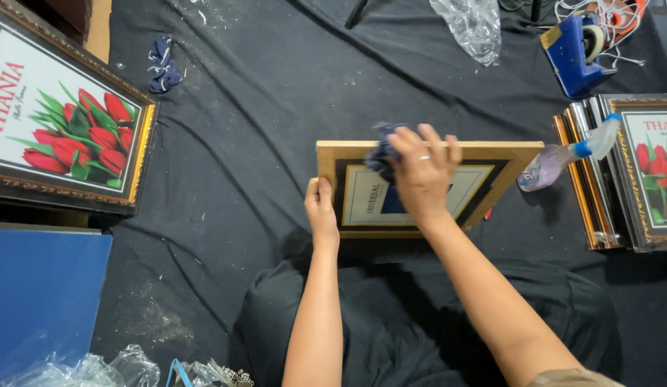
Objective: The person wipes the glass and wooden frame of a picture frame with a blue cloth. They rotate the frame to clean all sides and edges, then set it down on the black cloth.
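Gold-edged frame [491,161]: left hand [320,211] grips its side; right hand [423,175] presses, apparently, a dark cloth [382,154].

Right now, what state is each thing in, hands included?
Gold picture frame: flat on the black cloth, glass side up.
Left hand: gripping the frame's left edge.
Right hand: pressing a dark blue rag onto the glass.
Spray bottle: lying on its side, right of the frame.
Tulip picture: framed, lying flat at far left.
Frame stack: piled at right.
Tape dispenser: untouched, top right.
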